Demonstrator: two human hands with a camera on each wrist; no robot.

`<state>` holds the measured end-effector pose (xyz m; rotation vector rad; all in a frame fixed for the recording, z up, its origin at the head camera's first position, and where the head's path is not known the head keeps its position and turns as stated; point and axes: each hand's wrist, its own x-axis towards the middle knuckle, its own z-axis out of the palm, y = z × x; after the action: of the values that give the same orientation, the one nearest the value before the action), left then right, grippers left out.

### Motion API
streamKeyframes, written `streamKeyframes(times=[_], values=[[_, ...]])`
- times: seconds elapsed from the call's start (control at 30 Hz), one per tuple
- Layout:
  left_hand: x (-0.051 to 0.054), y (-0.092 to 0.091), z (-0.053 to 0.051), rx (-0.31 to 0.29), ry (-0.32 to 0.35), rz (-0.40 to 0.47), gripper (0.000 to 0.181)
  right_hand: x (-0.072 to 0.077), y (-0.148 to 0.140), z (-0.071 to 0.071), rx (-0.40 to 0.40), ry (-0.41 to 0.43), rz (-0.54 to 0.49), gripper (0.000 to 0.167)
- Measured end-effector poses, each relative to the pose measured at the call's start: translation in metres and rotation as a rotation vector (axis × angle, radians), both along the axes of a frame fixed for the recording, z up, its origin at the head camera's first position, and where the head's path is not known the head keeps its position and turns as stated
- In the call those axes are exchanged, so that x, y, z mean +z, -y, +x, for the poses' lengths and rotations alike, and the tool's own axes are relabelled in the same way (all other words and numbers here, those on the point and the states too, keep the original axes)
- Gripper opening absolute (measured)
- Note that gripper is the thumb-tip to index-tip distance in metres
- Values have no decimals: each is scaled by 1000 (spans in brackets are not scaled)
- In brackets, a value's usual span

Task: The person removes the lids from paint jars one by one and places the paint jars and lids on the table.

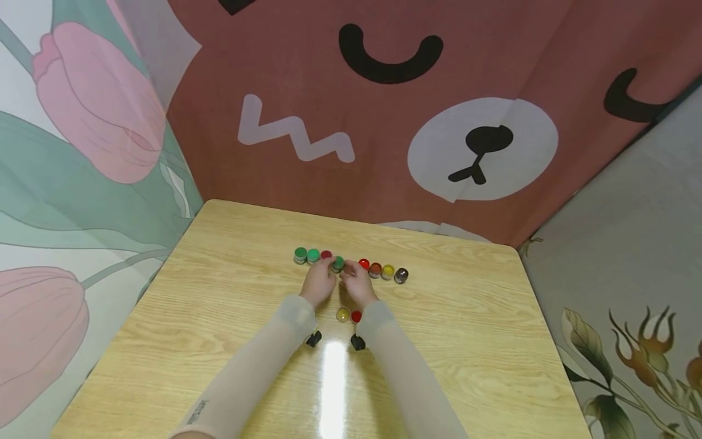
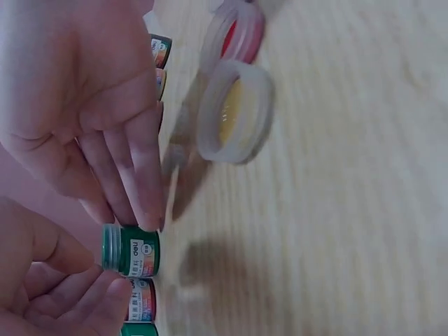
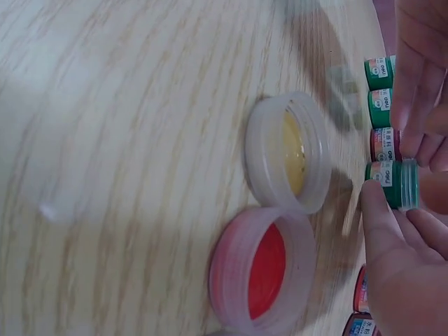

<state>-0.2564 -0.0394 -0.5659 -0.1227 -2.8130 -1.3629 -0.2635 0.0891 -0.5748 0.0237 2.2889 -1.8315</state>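
A small green paint jar (image 1: 337, 264) with a clear cap stands between my two hands, in line with a row of similar jars. My left hand (image 1: 319, 281) is at its left side, fingertips close to the cap; the left wrist view shows the thumb and fingers beside the jar (image 2: 133, 250), not wrapped round it. From the other side my right hand (image 1: 358, 283) reaches in with extended fingers, and one fingertip touches the jar (image 3: 392, 183) in the right wrist view. Nearer my wrists sit a yellow jar (image 1: 342, 314) and a red jar (image 1: 356, 316), both clear-rimmed.
Left of the green jar stand two green jars (image 1: 300, 255) and a crimson jar (image 1: 326, 255). To the right are a bright red jar (image 1: 364, 264), a brownish-red jar (image 1: 375, 270), a yellow-topped jar (image 1: 387, 271) and a dark jar (image 1: 401, 275). A patterned curtain (image 1: 307, 183) hangs behind the wooden table (image 1: 466, 341).
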Motion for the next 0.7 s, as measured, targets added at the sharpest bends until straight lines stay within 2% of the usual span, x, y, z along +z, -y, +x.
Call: streamKeyframes(times=[0.13, 0.23, 0.33, 0.43, 0.57, 0.7], values=[[-5, 4, 8, -17, -58, 0, 43, 0, -2, 2, -15, -17, 52, 34], [-11, 8, 14, -9, -78, 41, 38, 0, -2, 5, -12, -53, 112, 29], [-12, 13, 18, 26, -58, 142, 35, -1, -1, 8, -3, -85, 153, 26], [-13, 17, 21, 59, -38, 197, 34, -2, 1, 10, 14, -100, 179, 24], [-17, 25, 25, 65, -21, 234, 34, -5, 3, 11, 39, -118, 181, 22], [-24, 31, 30, 65, 29, 302, 33, -8, 7, 14, 53, -105, 152, 21]])
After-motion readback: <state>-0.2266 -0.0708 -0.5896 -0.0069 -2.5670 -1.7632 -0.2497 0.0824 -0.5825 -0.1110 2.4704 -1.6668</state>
